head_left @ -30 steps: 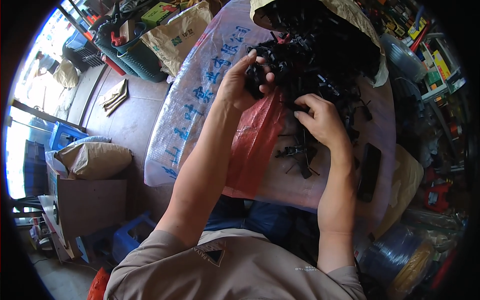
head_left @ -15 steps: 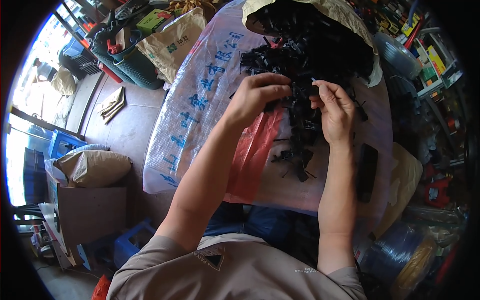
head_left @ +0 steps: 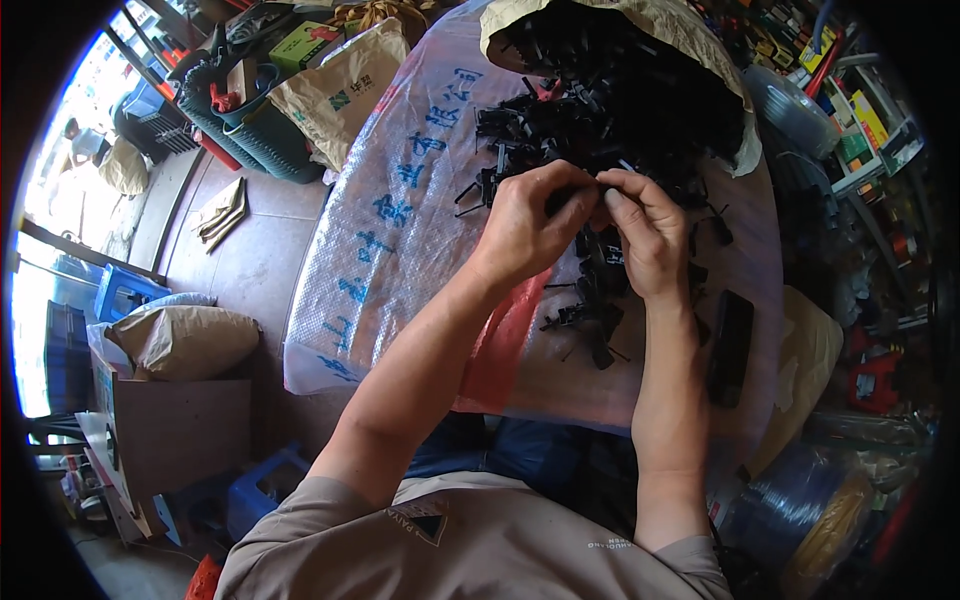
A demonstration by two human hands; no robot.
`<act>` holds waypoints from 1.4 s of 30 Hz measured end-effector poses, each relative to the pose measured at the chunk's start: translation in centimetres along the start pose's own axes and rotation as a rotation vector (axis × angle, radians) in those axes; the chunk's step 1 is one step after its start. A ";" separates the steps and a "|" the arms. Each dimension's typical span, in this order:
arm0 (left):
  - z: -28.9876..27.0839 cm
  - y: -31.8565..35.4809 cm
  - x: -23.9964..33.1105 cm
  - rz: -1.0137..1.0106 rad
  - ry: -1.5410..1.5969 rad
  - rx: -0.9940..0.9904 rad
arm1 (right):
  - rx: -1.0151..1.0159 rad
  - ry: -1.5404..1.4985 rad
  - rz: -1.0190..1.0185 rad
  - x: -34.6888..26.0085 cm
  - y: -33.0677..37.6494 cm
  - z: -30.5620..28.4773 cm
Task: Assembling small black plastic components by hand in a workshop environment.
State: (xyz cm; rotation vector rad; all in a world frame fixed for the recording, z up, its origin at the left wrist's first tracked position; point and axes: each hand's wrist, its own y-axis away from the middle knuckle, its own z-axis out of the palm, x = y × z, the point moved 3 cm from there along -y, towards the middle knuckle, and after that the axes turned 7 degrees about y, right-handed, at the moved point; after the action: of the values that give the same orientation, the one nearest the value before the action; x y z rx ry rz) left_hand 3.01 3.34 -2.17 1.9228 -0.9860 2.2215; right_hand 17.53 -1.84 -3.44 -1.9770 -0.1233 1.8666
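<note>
My left hand [head_left: 540,220] and my right hand [head_left: 650,232] meet fingertip to fingertip above the table's middle. Both have thumb and fingers pinched together. Something dark shows inside the curl of the left hand, but its shape is hidden. Whatever the right fingertips grip is too small to make out. Beyond and under the hands lies a heap of small black plastic parts [head_left: 520,125] with thin prongs. More of them spill from an open paper sack [head_left: 700,35] at the far side. A smaller cluster of black parts [head_left: 590,325] sits nearer, between my forearms.
A translucent woven plastic sheet [head_left: 350,270] with a red stripe covers the table. A black phone-like slab [head_left: 732,350] lies right of my right forearm. Left on the floor are a full sack [head_left: 190,340] and a blue stool [head_left: 130,290]. Crowded shelves [head_left: 865,120] stand right.
My hands have come together from slightly apart, the right moving left and the left turning inward. A small light-tipped piece seen earlier at the right fingertips is now hidden.
</note>
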 end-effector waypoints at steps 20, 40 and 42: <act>-0.5 -0.1 -1.4 -0.486 0.368 -0.126 | -0.169 0.181 0.171 -0.7 0.0 -1.1; -5.1 -1.8 -3.9 -0.451 0.990 -0.006 | -0.171 1.312 0.047 -0.3 1.2 2.1; -6.0 -2.0 -3.9 -0.436 1.169 0.081 | -0.142 1.399 -0.061 0.0 1.6 2.7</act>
State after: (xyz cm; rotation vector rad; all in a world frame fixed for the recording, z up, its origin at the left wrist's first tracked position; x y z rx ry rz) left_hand -0.46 9.26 -5.01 0.4649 -0.2443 2.4468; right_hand 14.56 -2.67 -4.05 -2.8152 0.1042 0.1313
